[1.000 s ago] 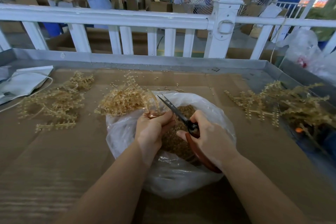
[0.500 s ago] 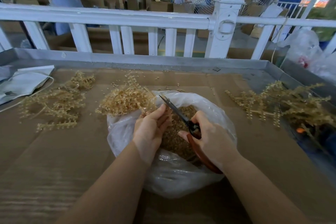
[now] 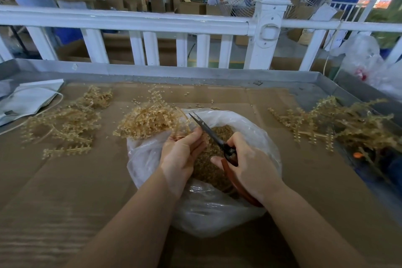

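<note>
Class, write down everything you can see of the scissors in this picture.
The scissors have slim, dark metal blades, pointed and nearly together, and a reddish-brown handle that looks like plastic. The right hand grips the handle and hides most of it; one loop shows below the palm. The blades slant up and away to the left, above the open clear plastic bag of small tan bits. The left hand lies right beside the blades; whether it touches them cannot be told.

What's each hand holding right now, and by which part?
Right hand grips the scissors by their red handles. Left hand holds the tan plastic sprig bunch by its stem ends.
</note>
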A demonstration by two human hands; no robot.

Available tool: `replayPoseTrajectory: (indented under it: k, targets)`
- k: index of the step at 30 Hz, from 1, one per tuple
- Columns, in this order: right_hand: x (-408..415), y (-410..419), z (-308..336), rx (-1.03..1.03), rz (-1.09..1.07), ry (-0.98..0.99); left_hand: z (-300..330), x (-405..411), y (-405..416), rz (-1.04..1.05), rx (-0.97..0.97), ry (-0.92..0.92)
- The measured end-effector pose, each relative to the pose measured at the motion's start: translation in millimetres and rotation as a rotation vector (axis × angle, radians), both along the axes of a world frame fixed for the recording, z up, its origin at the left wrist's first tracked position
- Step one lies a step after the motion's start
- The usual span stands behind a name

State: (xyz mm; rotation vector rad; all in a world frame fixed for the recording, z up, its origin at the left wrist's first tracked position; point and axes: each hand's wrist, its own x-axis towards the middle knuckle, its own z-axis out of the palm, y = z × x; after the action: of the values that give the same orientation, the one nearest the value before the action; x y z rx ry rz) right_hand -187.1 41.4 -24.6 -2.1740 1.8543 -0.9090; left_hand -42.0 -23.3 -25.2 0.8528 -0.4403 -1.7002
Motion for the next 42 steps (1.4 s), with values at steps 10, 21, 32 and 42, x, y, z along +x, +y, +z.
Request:
replayPoseTrajectory:
  k: [10, 21, 32, 42]
  targets:
    - [-1.8, -0.7, 5.8, 0.037, 0.021, 0.032, 1.8, -1.0, 1.5, -0.006, -0.013, -0.018]
    - [-2.8, -1.8, 5.2, 0.024, 0.002, 0.037, 1.9, -3.0, 1.8, 0.018, -0.012, -0.064]
    - [1.6, -1.1, 4.9, 0.003, -0.02, 0.011, 2.8, -4.5, 5.9, 0.019, -0.029, -0.158]
    - [0.9, -5.9, 6.7, 0.029, 0.01, 0.033, 3.1, -4.8, 5.6, 0.008, -0.007, -0.122]
